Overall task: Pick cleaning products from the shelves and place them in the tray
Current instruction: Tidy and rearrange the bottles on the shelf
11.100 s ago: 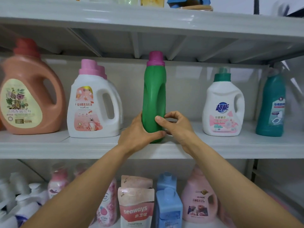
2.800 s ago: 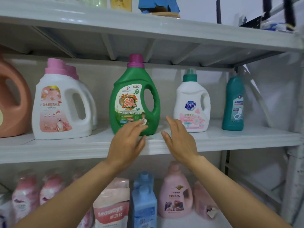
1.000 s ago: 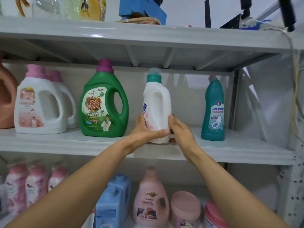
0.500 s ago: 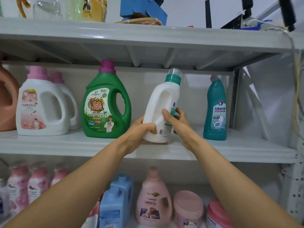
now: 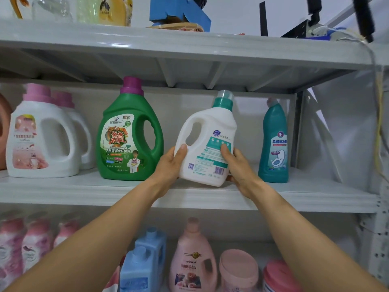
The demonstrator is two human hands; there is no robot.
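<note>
The white detergent bottle [image 5: 207, 142], teal-capped, is at the front of the middle shelf [image 5: 189, 197], between the green detergent jug [image 5: 128, 133] and the teal toilet cleaner bottle [image 5: 274, 144]. It is tilted, with the cap leaning right and the back label facing the camera.

The left hand [image 5: 171, 163] grips the lower left wall and the right hand [image 5: 237, 165] the lower right. Each hand's fingers [image 5: 182, 149] are wrapped round the body, with a thumb laid across the near face.

Handling, as a judgement:
- The bottle is rigid moulded plastic with smooth walls, so it will not deform but may slide in the palms.
- If full, it will be fairly heavy, and the liquid will shift as it tips.
- The moulded handle loop on its left side offers the surest single-hand hold. Failing that, one hand should go under the base.
- The cap appears seated.

Not established:
- The tray is out of view.
- The fingers behind the bottle are hidden.
- Whether the base touches the shelf cannot be told.
- The front label faces away, and the small print is illegible.
- The forearms partly cover the lower-shelf products.
</note>
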